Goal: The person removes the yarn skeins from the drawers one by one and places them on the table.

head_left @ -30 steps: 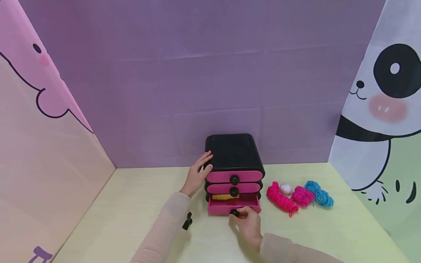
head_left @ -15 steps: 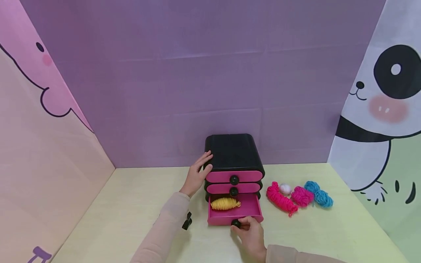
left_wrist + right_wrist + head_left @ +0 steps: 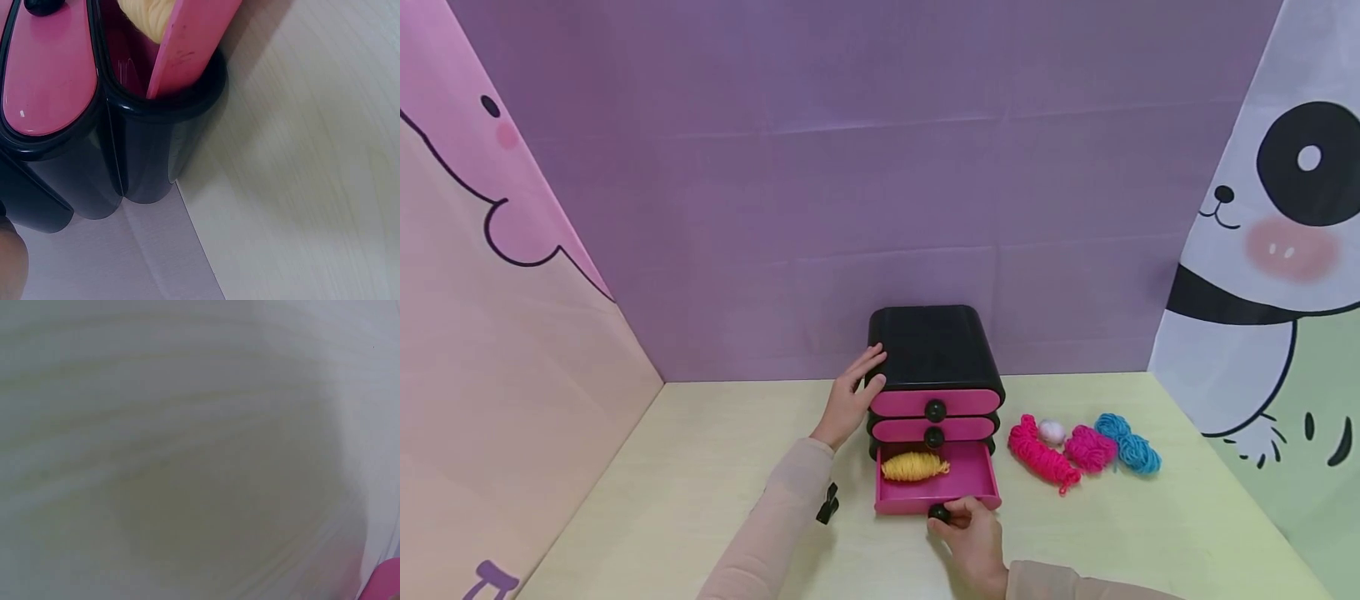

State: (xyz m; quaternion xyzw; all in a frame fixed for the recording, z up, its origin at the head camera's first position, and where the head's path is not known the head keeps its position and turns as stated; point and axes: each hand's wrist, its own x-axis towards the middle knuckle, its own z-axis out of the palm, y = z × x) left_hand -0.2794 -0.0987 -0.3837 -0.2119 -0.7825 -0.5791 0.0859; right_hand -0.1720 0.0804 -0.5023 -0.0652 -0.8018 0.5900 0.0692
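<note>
A small black chest of drawers (image 3: 934, 346) with pink fronts stands against the back wall. Its bottom drawer (image 3: 973, 475) is pulled out, and a yellow yarn skein (image 3: 914, 467) lies in the left part of it. My right hand (image 3: 973, 537) pinches the black knob (image 3: 938, 513) of that drawer between thumb and fingers. With fingers extended, my left hand (image 3: 844, 404) rests on the chest's upper left side. In the left wrist view, the yellow skein (image 3: 149, 17) shows partly behind the pink drawer wall (image 3: 190, 50). The right wrist view holds mostly tabletop.
Right of the chest lie a hot-pink yarn skein (image 3: 1041, 452), a white ball (image 3: 1051, 431), a magenta yarn bundle (image 3: 1091, 448) and a blue yarn skein (image 3: 1127, 443). A small black object (image 3: 827, 504) is beside the left sleeve. The upper two drawers are closed.
My right hand has drawn the bottom drawer farther out toward me, uncovering the whole yellow skein. Over the last half second little has moved. My left hand has stayed on the chest.
</note>
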